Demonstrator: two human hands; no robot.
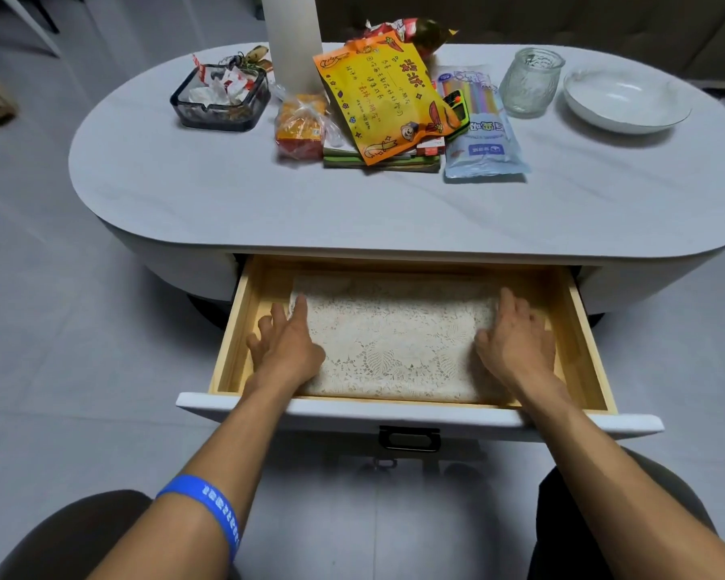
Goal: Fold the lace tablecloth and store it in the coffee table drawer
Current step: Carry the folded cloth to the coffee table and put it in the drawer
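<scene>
The folded cream lace tablecloth (394, 332) lies flat inside the pulled-out wooden drawer (587, 328) of the oval white coffee table (268, 203). My left hand (287, 341) rests on the cloth's left edge, fingers spread, the forefinger stretched along the fabric. My right hand (517, 337) lies on the cloth's right edge, fingers bent down over it and partly hidden. Whether either hand pinches the fabric cannot be told. Both forearms reach over the drawer's white front (436, 420).
On the tabletop stand a dark glass ashtray (220, 98) with wrappers, snack bags (377, 98), a straw pack (482, 127), a glass jar (528, 81) and a white bowl (624, 98). A black handle (409, 438) hangs on the drawer front. My knees flank the drawer.
</scene>
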